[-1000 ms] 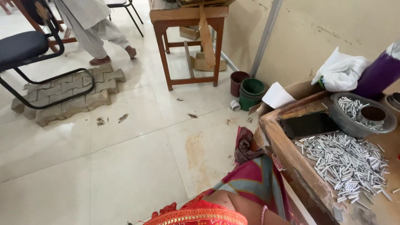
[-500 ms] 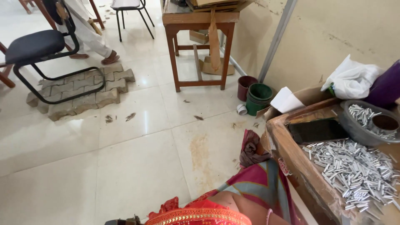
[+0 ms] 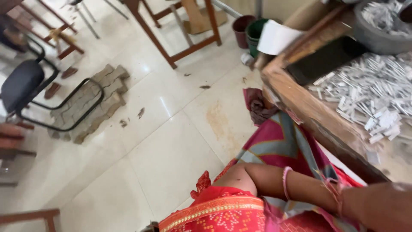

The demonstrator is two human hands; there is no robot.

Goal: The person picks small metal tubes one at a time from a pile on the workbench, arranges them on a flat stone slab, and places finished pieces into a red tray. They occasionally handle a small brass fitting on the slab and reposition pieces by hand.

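Observation:
A forearm with a pink bangle [image 3: 285, 182] lies across my lap over red and patterned cloth [image 3: 283, 146]. It ends at the lower right in my left hand [image 3: 380, 210], which is blurred, so its fingers cannot be made out. My right hand is out of frame. Beside the lap stands a wooden tray [image 3: 309, 111] holding a heap of small white sticks [image 3: 369, 90] and a black slab [image 3: 326, 60]. A grey bowl [image 3: 377, 38] with more white sticks sits at the tray's far end.
A dark rag [image 3: 257, 105] lies on the tiled floor by the tray's corner. Maroon and green buckets [image 3: 249, 28] stand near a wooden table frame [image 3: 171, 43]. A black chair [image 3: 25, 86] and a stack of paving blocks [image 3: 101, 96] are at left.
The view has tilted and swung closer to the tray, which now fills the upper right. A bare forearm with the bangle has come into sight over the lap.

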